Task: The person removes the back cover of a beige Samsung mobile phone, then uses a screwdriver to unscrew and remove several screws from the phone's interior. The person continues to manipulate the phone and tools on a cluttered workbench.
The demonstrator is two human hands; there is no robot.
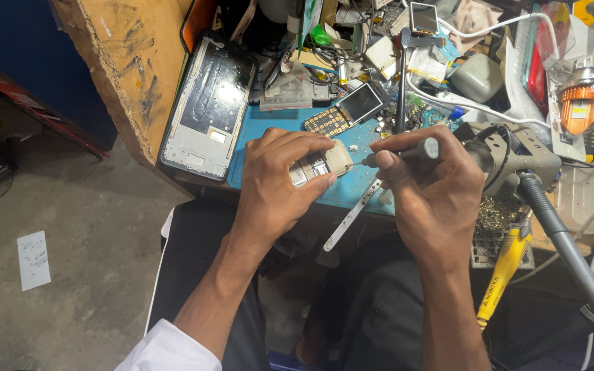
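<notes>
My left hand (280,182) grips a small beige phone body (321,165) with its back open, held over the blue work mat (266,127). My right hand (427,182) holds a grey-handled screwdriver (414,150), its tip touching the right end of the phone body. A thin metal strip (352,214) lies on the mat below the hands. A loose keypad board (326,121) and a small screen (360,103) lie just beyond the phone body.
An opened tablet frame (207,103) leans at the left of the bench. Cluttered parts, white cables (448,103), an orange lamp (580,103), a grey stand arm (558,233) and a yellow tool (500,275) crowd the right side. The concrete floor holds a paper scrap (34,260).
</notes>
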